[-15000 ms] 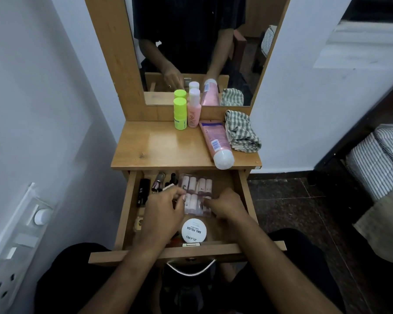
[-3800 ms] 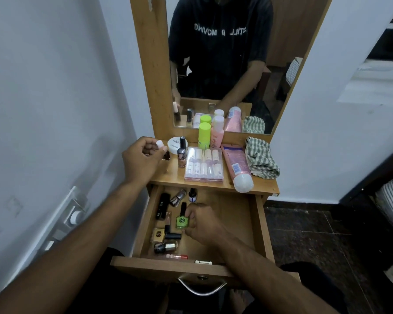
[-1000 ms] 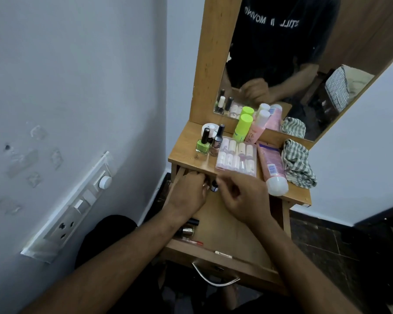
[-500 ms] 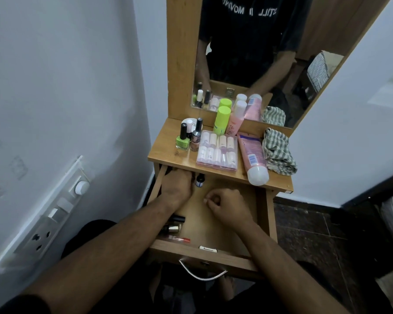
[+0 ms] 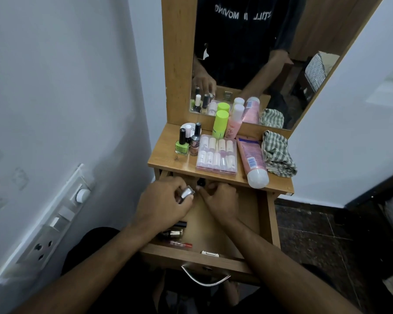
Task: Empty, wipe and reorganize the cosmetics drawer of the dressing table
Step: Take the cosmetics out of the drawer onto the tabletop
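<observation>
The wooden drawer (image 5: 269, 220) stands pulled out below the dressing table top (image 5: 168, 160). My left hand (image 5: 162, 205) hovers over its back left part, shut on a small silver-capped bottle (image 5: 187, 193). My right hand (image 5: 220, 199) is beside it at the drawer's back, fingers curled near a small black-capped bottle (image 5: 200, 182); whether it grips that is unclear. A gold-capped bottle (image 5: 174, 233), a red pen-like stick (image 5: 180, 244) and a small white item (image 5: 210, 253) lie near the drawer front.
On the top stand a green nail polish (image 5: 182, 148), a clear pack of small bottles (image 5: 217, 155), a lime bottle (image 5: 220, 124), a pink bottle (image 5: 233, 125), a lying pink tube (image 5: 253, 160) and a checked cloth (image 5: 278, 154). A wall switchboard (image 5: 52, 223) is left.
My left hand has drawn back from under the table top with the silver-capped bottle in it. My right hand has shifted slightly toward the drawer's back.
</observation>
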{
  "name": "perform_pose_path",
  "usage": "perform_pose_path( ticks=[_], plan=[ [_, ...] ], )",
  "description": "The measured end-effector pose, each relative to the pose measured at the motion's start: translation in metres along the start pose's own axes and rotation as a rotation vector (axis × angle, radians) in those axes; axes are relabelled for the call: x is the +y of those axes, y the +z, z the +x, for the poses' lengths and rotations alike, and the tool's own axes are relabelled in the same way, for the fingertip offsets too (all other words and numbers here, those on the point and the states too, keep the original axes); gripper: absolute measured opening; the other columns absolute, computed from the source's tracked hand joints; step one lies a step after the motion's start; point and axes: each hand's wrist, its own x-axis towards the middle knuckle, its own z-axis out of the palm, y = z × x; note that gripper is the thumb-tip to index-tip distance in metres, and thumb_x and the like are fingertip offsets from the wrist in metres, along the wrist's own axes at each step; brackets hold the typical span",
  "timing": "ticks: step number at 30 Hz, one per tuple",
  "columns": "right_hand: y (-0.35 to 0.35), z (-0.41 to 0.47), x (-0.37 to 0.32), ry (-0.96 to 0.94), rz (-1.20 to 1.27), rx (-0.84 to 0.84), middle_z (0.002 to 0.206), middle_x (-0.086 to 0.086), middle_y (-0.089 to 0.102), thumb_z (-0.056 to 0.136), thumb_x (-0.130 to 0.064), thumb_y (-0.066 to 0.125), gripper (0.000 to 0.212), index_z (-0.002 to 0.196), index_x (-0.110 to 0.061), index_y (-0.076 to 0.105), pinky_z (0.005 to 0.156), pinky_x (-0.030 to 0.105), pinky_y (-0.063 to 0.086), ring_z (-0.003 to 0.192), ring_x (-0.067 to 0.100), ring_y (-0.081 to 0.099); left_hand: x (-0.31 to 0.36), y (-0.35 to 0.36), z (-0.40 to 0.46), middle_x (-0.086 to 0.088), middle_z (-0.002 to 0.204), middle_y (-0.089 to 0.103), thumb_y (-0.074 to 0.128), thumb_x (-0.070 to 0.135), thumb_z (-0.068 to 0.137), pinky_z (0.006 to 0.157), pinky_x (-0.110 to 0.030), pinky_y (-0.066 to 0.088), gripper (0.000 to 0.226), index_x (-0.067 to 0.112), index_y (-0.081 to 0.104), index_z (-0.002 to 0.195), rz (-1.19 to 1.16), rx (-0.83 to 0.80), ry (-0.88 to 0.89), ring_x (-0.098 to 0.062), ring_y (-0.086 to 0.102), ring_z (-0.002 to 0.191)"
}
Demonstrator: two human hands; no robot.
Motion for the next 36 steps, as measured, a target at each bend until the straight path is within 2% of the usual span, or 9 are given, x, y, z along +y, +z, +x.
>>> perform_pose_path(
  ticks=[2,5,11,15,19,25,30,34,36],
  plan=[
    [0.003,-0.001,-0.002,0.031,-0.032,0.028,0.091,-0.002,0.077,0.086,-0.054,0.073,0.036,0.088,-0.018,0.076,0.070,0.027,0.049,0.086,0.018,0.071,0.002,-0.016,-0.003,0.015,0.076,0.064,0.078,0.029,0.082,0.055,-0.021,0.049,0.010,0.029,0.071,0.090,-0.177,0.146,0.031,-0.008,0.062,0.068],
    [0.008,0.001,-0.004,0.086,-0.020,0.062,0.090,0.000,0.077,0.086,-0.056,0.072,0.038,0.085,-0.019,0.076,0.070,0.026,0.049,0.087,0.021,0.072,0.002,-0.037,0.011,0.010,0.079,0.067,0.080,0.017,0.084,0.057,-0.014,0.047,0.016,0.015,0.075,0.098,-0.280,0.365,0.058,-0.010,0.063,0.071],
    [0.021,0.008,-0.008,0.123,0.085,0.090,0.098,0.002,0.076,0.088,-0.049,0.072,0.033,0.092,-0.016,0.074,0.080,0.033,0.056,0.094,0.025,0.072,-0.016,-0.050,0.061,0.009,0.093,0.070,0.079,0.020,0.085,0.073,-0.010,0.049,0.026,0.015,0.068,0.108,-0.380,0.506,-0.034,-0.001,0.065,0.085],
    [0.025,0.009,-0.006,0.049,0.173,0.075,0.096,0.002,0.076,0.091,-0.036,0.073,0.025,0.096,-0.012,0.073,0.075,0.025,0.050,0.092,0.021,0.072,-0.028,-0.046,0.095,0.014,0.097,0.069,0.077,0.018,0.087,0.077,-0.008,0.051,0.030,0.020,0.067,0.114,-0.400,0.489,-0.066,0.004,0.065,0.088],
    [0.023,0.008,0.002,-0.019,0.181,0.056,0.102,0.001,0.076,0.091,-0.035,0.074,0.025,0.104,-0.014,0.073,0.081,0.031,0.057,0.096,0.020,0.073,-0.040,-0.031,0.122,0.013,0.104,0.069,0.074,0.013,0.089,0.080,-0.005,0.050,0.039,0.018,0.065,0.127,-0.352,0.369,-0.037,0.006,0.064,0.094],
    [0.020,0.010,0.013,-0.056,0.215,0.092,0.117,-0.001,0.074,0.090,-0.033,0.076,0.037,0.122,-0.015,0.069,0.089,0.028,0.054,0.108,0.020,0.071,-0.051,-0.013,0.143,0.007,0.106,0.070,0.073,0.011,0.090,0.077,0.002,0.044,0.035,0.014,0.067,0.124,-0.317,0.326,-0.063,0.002,0.063,0.091],
    [0.022,0.011,0.014,-0.062,0.222,0.089,0.116,-0.004,0.074,0.090,-0.034,0.076,0.035,0.120,-0.016,0.069,0.088,0.023,0.052,0.107,0.017,0.071,-0.057,-0.008,0.158,0.007,0.099,0.070,0.076,0.013,0.087,0.076,0.002,0.044,0.032,0.013,0.069,0.118,-0.345,0.348,-0.108,0.005,0.063,0.086],
    [0.024,0.013,0.016,-0.048,0.182,0.063,0.111,-0.003,0.076,0.089,-0.038,0.075,0.033,0.114,-0.017,0.072,0.087,0.029,0.057,0.102,0.017,0.072,-0.053,-0.004,0.172,0.006,0.095,0.070,0.079,0.014,0.085,0.073,0.001,0.045,0.029,0.014,0.071,0.113,-0.350,0.321,-0.099,0.000,0.064,0.084],
    [0.024,0.013,0.017,-0.045,0.200,0.052,0.110,-0.004,0.076,0.089,-0.038,0.075,0.033,0.114,-0.016,0.072,0.087,0.028,0.057,0.101,0.015,0.072,-0.051,0.000,0.177,0.005,0.093,0.070,0.079,0.015,0.084,0.071,0.000,0.045,0.028,0.012,0.071,0.111,-0.333,0.314,-0.096,0.000,0.062,0.081]
  ],
)
